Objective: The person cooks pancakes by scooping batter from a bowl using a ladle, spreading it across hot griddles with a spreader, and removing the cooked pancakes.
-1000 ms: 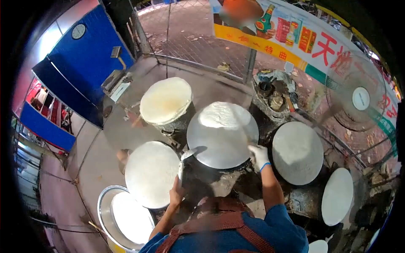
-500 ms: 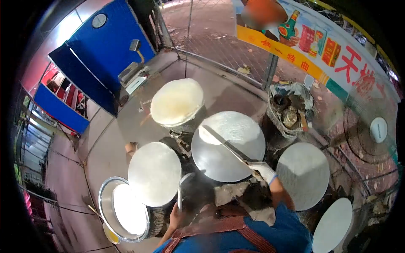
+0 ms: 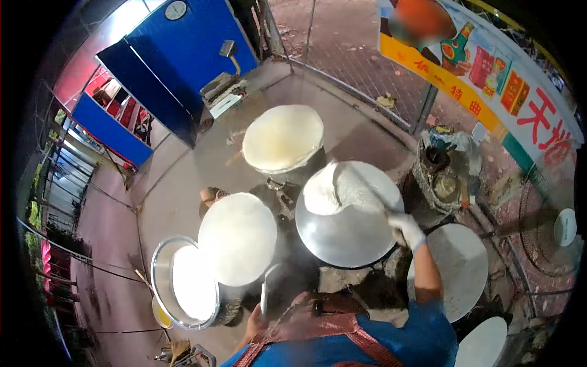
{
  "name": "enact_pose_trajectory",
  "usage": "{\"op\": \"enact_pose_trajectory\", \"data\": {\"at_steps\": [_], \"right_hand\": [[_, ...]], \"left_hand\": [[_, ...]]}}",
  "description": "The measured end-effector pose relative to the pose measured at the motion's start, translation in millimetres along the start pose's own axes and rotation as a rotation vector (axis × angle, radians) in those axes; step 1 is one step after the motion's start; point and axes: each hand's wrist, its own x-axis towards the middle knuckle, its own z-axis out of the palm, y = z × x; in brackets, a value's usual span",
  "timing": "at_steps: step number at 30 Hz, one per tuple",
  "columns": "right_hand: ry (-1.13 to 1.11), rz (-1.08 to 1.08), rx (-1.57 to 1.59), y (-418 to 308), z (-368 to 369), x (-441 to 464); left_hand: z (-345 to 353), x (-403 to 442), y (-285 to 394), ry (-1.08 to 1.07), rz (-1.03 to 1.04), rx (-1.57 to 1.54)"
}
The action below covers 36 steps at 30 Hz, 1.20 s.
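Note:
My right hand (image 3: pixel 406 230), in a white glove, is closed around the near end of a long flat spreader (image 3: pixel 367 197). The spreader lies across a round metal griddle (image 3: pixel 342 238) with wet white batter (image 3: pixel 320 191) on its far part. Where the blade ends and the batter begins is hard to make out. Low in the view, my left hand (image 3: pixel 254 321) is bare and wrapped round a pale, ladle-like tool (image 3: pixel 264 298), held upright. Left of the griddle sits another round plate (image 3: pixel 238 238) with a pale, even surface.
Behind stands a round pan with a yellowish sheet (image 3: pixel 283 137). A steel basin (image 3: pixel 160 300) of white liquid is at the left. Right are two more pale rounds (image 3: pixel 455 269) (image 3: pixel 483 345), a cluttered bucket (image 3: pixel 449 171) and a fan (image 3: pixel 559 226). A blue panel (image 3: pixel 165 55) rises behind.
My right hand has moved right and a little up; the spreader has turned, looking broader, and the batter's outline has changed. My left hand still grips its tool. The whole view has shifted.

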Motion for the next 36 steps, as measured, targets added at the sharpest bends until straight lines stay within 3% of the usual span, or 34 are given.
{"op": "enact_pose_trajectory", "data": {"at_steps": [1,3,5,6,7,9,10,11,12,13,14,17,20,23,25,27,29,31,32,33,34,35,36], "right_hand": [[0.072,-0.061,-0.042,-3,1,21],[0.012,-0.106,-0.282,3,10,42],[-0.079,0.035,-0.283,36,1,37],[-0.121,0.102,-0.297,34,8,22],[-0.195,0.162,-0.300,28,2,-4],[-0.194,0.194,-0.211,27,-14,-16],[-0.106,0.060,-0.293,27,-17,-1],[-0.122,-0.053,-0.353,41,-38,34],[-0.138,-0.071,-0.316,10,-22,35],[0.034,-0.104,-0.197,-15,9,30],[-0.013,-0.077,-0.315,-24,14,47],[-0.153,0.149,-0.562,-21,18,51],[-0.230,0.262,-0.423,-2,-11,9],[-0.154,0.198,-0.533,-9,-25,1],[-0.119,-0.071,-0.429,20,-32,80],[-0.048,-0.025,-0.412,-24,24,74],[-0.121,0.021,-0.789,-35,54,66],[-0.293,0.019,-0.794,-12,29,54],[-0.227,0.030,-0.727,-1,15,24],[-0.236,0.187,-0.627,12,-8,-1],[-0.012,0.272,-1.043,29,-15,-27],[0.113,0.315,-1.212,46,-25,-59],[0.255,0.296,-1.263,61,-36,-99]], "left_hand": [[-5,-3,-14,0.009,-0.006,0.004],[-9,-10,-13,0.026,-0.004,0.065],[-13,-5,-34,0.083,-0.022,0.207],[-11,-8,-35,0.091,0.071,0.200],[-9,-11,-34,0.100,-0.100,0.114],[-20,-11,-58,0.054,-0.046,-0.030],[-29,-5,-82,0.064,0.032,0.109],[-30,-9,-89,0.084,0.020,0.051],[-32,-12,-93,0.098,0.007,0.001],[-33,-14,-94,0.108,-0.010,-0.047],[-23,-26,-49,0.164,-0.268,-0.159],[-35,-30,-83,0.123,-0.093,0.044],[-28,-46,-67,0.191,-0.220,-0.141],[-18,-51,-42,0.176,-0.236,-0.087],[-30,-53,-56,0.139,-0.156,-0.123],[-35,-53,-66,0.149,-0.184,-0.118],[-48,-54,-77,0.163,-0.169,-0.059],[-66,-57,-85,0.120,-0.119,-0.047],[-73,-57,-81,0.095,-0.100,-0.088],[-82,-61,-85,0.075,-0.085,-0.136],[-100,-55,-117,0.008,-0.027,-0.247],[-106,-54,-84,-0.019,-0.175,-0.079],[-118,-51,-87,-0.087,-0.159,-0.023]]}}
